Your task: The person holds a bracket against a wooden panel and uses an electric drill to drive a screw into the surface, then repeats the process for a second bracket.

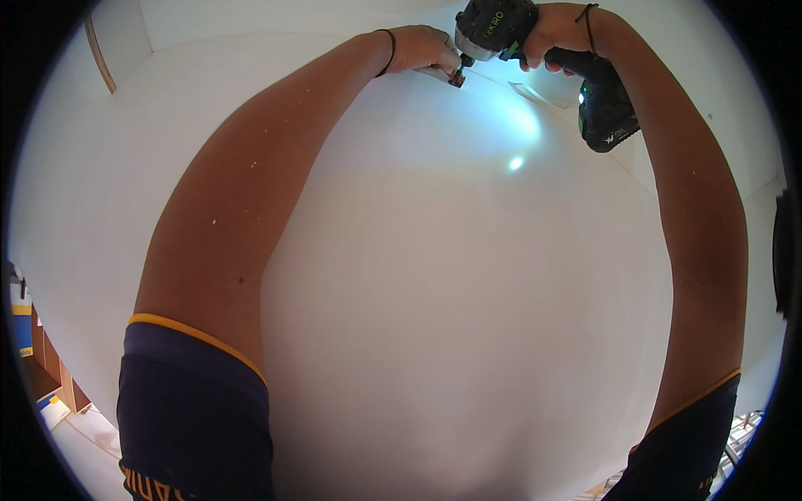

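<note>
Both my arms reach up to the top of a white surface. My right hand (553, 35) is wrapped round the grip of a black and green cordless drill driver (494, 27), whose battery base (606, 117) hangs below my wrist. The driver's nose points left and down, and its work light throws a bluish glow. Beside the nose, my left hand (424, 48) has its fingers pinched together. A small brownish piece (457, 81) shows at their tips, right under the driver's bit; its kind is too small to tell.
A smooth white wall or panel (468, 292) fills the middle. A pale fitting or slot (535, 93) lies right of the glow. A brown curved strip (100, 54) is at upper left. Shelves with boxes (22, 330) stand at the left rim, and metal racks (742, 434) at lower right.
</note>
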The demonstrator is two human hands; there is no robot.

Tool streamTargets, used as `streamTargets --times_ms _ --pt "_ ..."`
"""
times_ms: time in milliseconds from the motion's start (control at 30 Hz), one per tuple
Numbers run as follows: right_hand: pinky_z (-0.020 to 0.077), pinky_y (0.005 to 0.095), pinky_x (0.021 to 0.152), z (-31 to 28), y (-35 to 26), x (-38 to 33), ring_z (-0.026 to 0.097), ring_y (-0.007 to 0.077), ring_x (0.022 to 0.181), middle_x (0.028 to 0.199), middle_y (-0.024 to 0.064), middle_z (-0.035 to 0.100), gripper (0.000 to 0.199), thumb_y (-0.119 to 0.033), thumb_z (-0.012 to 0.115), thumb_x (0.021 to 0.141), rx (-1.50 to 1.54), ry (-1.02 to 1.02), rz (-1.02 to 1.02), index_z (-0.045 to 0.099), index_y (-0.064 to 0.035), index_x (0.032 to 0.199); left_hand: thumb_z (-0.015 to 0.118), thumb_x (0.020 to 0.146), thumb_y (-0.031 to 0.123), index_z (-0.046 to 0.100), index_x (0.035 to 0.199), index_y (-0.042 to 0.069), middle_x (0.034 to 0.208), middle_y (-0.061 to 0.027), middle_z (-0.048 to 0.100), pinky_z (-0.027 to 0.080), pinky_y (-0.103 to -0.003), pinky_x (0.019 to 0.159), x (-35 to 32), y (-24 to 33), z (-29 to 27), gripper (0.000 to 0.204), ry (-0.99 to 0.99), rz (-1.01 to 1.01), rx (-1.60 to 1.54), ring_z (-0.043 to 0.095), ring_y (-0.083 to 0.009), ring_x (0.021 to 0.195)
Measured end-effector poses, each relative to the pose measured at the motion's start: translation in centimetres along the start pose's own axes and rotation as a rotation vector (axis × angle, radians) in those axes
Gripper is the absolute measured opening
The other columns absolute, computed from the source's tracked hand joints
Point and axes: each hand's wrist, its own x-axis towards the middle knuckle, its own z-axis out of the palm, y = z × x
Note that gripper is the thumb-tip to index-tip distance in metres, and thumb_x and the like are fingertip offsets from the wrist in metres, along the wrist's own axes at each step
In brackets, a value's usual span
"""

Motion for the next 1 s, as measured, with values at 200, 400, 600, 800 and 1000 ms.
streamTargets --times_ms 200,400,600,800,1000 --pt "0.0494 0.0337 0.069 -0.2 -0.2 -0.4 0.062 0.0175 0.074 0.083 0.0055 0.067 0.035 -0.024 0.076 0.066 0.024 -0.006 0.001 0.071 -0.0107 0.098 0.078 0.072 0.028 0.057 0.120 0.000 0.103 -0.0091 0.068 0.045 -0.032 0.092 -0.4 0.4 1.2 0.060 0.105 0.054 0.088 0.062 -0.0215 0.098" --pt "0.0496 0.0329 0.067 -0.1 -0.5 -0.6 0.061 0.0173 0.073 0.082 0.0055 0.066 0.034 -0.024 0.076 0.066 0.024 0.007 0.028 0.071 -0.0105 0.097 0.081 0.071 0.030 0.061 0.119 0.003 0.100 -0.0094 0.068 0.046 -0.033 0.090 -0.8 0.8 1.8 0.059 0.182 0.027 0.117 0.062 -0.0225 0.096" --pt "0.0494 0.0334 0.067 0.0 -0.3 0.2 0.061 0.0169 0.073 0.082 0.0052 0.067 0.034 -0.024 0.077 0.066 0.025 0.021 0.073 0.071 -0.0111 0.097 0.082 0.070 0.034 0.061 0.117 0.002 0.099 -0.0088 0.067 0.046 -0.032 0.089 -1.1 1.2 1.7 0.060 0.173 0.007 0.126 0.062 -0.0220 0.095" --pt "0.0493 0.0339 0.068 -0.3 -1.0 -0.7 0.061 0.0178 0.074 0.084 0.0062 0.067 0.036 -0.023 0.076 0.065 0.035 0.009 0.063 0.070 -0.0111 0.098 0.081 0.071 0.034 0.061 0.116 0.002 0.097 -0.0084 0.066 0.047 -0.032 0.089 -1.1 1.2 1.8 0.059 0.184 0.008 0.161 0.061 -0.0217 0.094" --pt "0.0493 0.0346 0.069 -0.2 -0.9 -0.6 0.061 0.0184 0.074 0.085 0.0069 0.066 0.038 -0.024 0.076 0.065 0.036 0.010 0.089 0.070 -0.0097 0.099 0.082 0.070 0.031 0.062 0.115 0.002 0.100 -0.0090 0.067 0.047 -0.031 0.088 -1.2 0.8 1.8 0.057 0.175 0.002 0.114 0.062 -0.0216 0.094"
